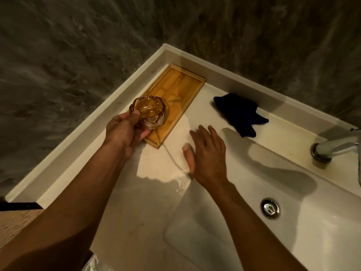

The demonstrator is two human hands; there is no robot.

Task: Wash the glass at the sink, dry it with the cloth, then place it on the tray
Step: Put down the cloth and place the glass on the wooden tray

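Note:
My left hand (125, 132) grips a faceted amber glass (150, 111), thumb on its near rim and fingers under its side, over the near end of the wooden tray (181, 83). Whether the glass touches the tray I cannot tell. The tray lies on the white counter in the back left corner. My right hand (207, 153) hovers flat with fingers spread over the counter, between the tray and the basin, holding nothing. A dark blue cloth (240, 114) lies crumpled on the counter behind the basin, right of the tray.
The white sink basin (244, 222) fills the lower right, with a chrome drain (270, 207). A metal tap (332, 147) stands at the right edge. A raised white rim (97, 114) borders the counter against the dark stone wall. A water streak runs across the counter near my right hand.

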